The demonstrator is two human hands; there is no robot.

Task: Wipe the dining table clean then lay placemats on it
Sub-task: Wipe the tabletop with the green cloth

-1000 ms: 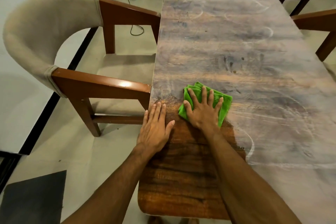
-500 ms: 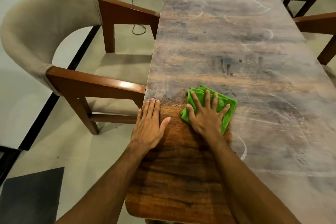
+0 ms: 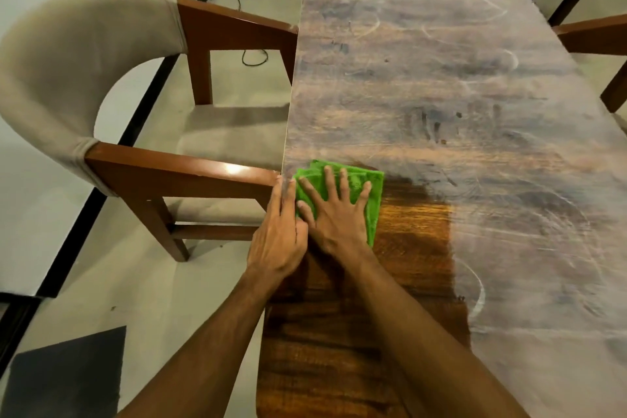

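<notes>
Green folded microfibre cloth (image 3: 371, 193) has slid left vs 0.5 s ago and is now at the table's left edge. L hand (image 3: 278, 231) lies flat on the brown wooden dining table (image 3: 441, 78), fingers straight, gripping nothing. R hand (image 3: 336, 214) is spread, pressing the cloth down. Step: wiping, only the near-left patch looks clean. Next: sweep right thru the dusty haze, keeping pressure even.

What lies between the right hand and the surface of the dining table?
The folded green cloth lies there, flat under the right hand on the dining table, as the head view shows.

No readable text, labels, brands, numbers or signs anywhere in view.
</notes>
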